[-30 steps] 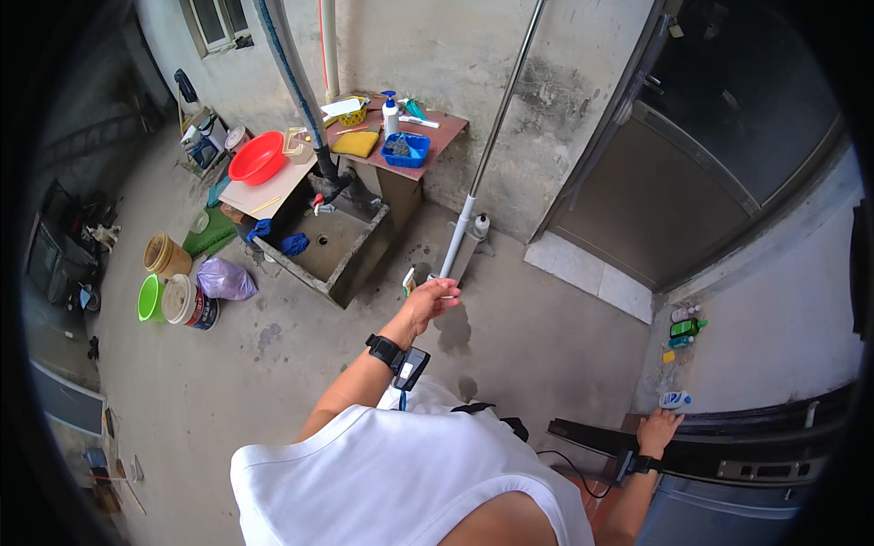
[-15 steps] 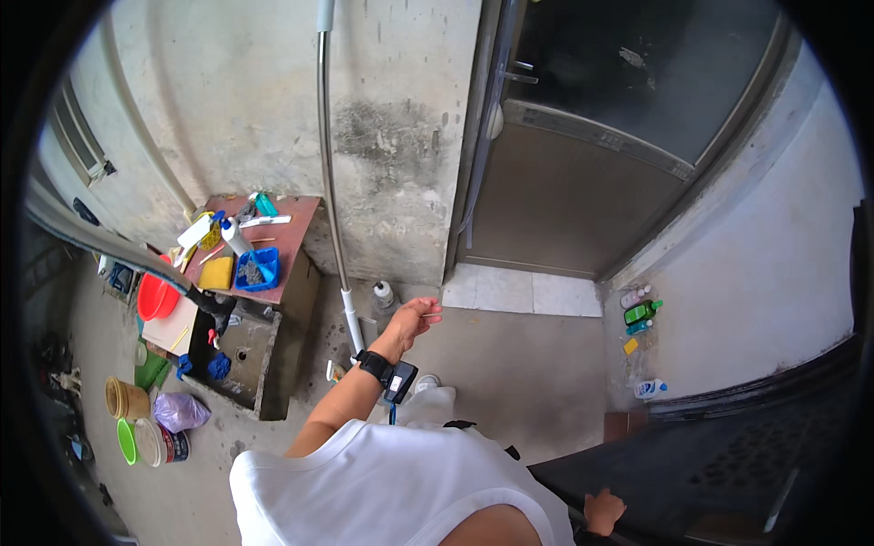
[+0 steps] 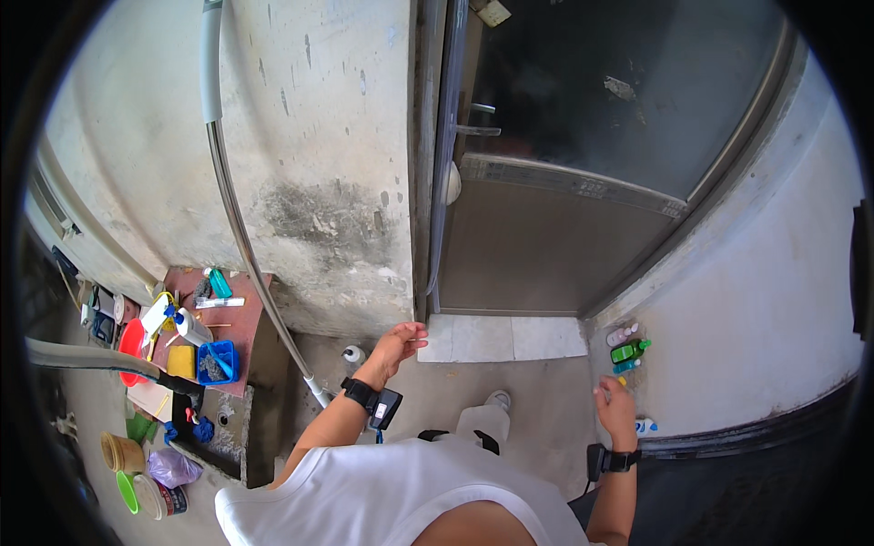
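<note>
Bottle (image 3: 626, 352), green, at 12 o'clock from half-open, seemingly empty right hand (image 3: 615, 408), looks light, smooth, likely slippery, best gripped mid-body; left hand (image 3: 393, 349), 9 o'clock, loosely curled, empty.

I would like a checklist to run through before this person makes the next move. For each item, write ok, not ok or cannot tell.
1. Left hand free: ok, it looks empty, fingers loosely bent.
2. Right hand free: ok, it looks empty too.
3. Black strap around the left wrist: ok, in place.
4. Both feet visible: not ok, only one shoe shows.
5. Foot of the metal pole steady: cannot tell, the left forearm hides it.
6. Door latched: cannot tell.
</note>
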`<state>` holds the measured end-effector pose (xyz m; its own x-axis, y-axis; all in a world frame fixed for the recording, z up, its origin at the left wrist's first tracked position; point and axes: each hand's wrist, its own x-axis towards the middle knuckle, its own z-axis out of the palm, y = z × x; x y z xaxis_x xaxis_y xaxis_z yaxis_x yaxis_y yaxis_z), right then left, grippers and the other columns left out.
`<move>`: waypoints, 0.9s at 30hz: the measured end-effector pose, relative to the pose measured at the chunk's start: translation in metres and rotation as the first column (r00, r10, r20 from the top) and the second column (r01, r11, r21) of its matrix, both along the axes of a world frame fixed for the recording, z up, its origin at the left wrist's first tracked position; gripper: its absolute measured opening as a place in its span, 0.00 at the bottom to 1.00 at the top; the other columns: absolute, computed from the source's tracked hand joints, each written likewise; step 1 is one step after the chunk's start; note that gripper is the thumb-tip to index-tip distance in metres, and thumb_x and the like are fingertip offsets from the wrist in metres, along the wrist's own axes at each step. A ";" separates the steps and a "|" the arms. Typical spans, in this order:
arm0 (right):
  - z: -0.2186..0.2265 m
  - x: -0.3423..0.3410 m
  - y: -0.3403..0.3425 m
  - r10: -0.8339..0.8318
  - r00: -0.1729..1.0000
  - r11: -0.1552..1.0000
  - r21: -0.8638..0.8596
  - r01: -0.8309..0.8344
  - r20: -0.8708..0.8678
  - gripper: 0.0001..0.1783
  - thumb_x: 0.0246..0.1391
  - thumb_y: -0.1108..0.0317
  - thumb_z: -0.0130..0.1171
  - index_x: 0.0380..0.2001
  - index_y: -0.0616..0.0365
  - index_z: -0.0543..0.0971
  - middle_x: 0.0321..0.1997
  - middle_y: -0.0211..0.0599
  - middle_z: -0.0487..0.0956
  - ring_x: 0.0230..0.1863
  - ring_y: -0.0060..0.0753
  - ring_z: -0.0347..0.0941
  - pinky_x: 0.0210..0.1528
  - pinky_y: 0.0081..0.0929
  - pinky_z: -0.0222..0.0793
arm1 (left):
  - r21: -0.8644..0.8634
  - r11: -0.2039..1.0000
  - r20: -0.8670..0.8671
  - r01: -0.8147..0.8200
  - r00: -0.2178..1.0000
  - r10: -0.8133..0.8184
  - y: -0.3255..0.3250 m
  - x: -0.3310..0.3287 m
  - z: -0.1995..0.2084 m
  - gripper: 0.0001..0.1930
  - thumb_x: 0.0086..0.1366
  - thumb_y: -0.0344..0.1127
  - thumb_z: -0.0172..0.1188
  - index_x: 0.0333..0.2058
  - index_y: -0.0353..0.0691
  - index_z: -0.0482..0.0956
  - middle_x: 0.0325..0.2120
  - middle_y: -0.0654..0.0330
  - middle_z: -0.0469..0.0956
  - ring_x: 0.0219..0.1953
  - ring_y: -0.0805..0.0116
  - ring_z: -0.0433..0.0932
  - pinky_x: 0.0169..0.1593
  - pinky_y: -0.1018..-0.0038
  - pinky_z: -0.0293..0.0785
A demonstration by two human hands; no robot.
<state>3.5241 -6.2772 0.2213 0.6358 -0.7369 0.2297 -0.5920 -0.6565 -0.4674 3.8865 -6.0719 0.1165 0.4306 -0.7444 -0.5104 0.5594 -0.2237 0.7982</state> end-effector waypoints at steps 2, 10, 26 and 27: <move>0.042 0.107 -0.056 0.216 0.974 0.974 0.048 -0.220 0.072 0.16 0.46 0.66 0.53 0.39 0.61 0.72 0.38 0.48 0.73 0.41 0.47 0.69 0.41 0.34 0.66 | 0.011 0.996 0.008 -0.084 0.996 0.084 -0.015 0.009 -0.011 0.10 0.61 0.40 0.46 0.39 0.49 0.71 0.34 0.69 0.75 0.35 0.78 0.73 0.40 0.79 0.59; 0.112 0.326 -0.164 0.630 0.768 0.651 -0.618 -0.441 0.116 0.16 0.47 0.65 0.52 0.40 0.60 0.72 0.46 0.44 0.69 0.51 0.42 0.62 0.51 0.38 0.58 | -0.012 0.970 0.021 -0.244 0.969 0.244 -0.091 -0.022 0.006 0.11 0.60 0.39 0.47 0.41 0.48 0.71 0.35 0.67 0.75 0.38 0.76 0.72 0.42 0.77 0.59; 0.084 0.432 -0.191 0.616 0.709 0.787 -0.238 -0.569 0.344 0.15 0.49 0.58 0.52 0.19 0.60 0.72 0.19 0.43 0.75 0.24 0.46 0.73 0.25 0.37 0.69 | -0.004 0.917 0.039 -0.399 0.916 0.398 -0.257 -0.009 -0.010 0.18 0.60 0.42 0.49 0.49 0.46 0.66 0.49 0.66 0.65 0.51 0.71 0.63 0.50 0.67 0.58; 0.088 0.434 -0.195 0.616 0.699 0.787 -0.246 -0.565 0.363 0.16 0.49 0.58 0.52 0.19 0.60 0.73 0.19 0.44 0.75 0.24 0.46 0.73 0.25 0.37 0.69 | -0.110 0.905 0.032 -0.411 0.908 0.417 -0.275 0.004 -0.027 0.17 0.60 0.41 0.49 0.48 0.44 0.67 0.47 0.65 0.67 0.49 0.71 0.64 0.50 0.67 0.59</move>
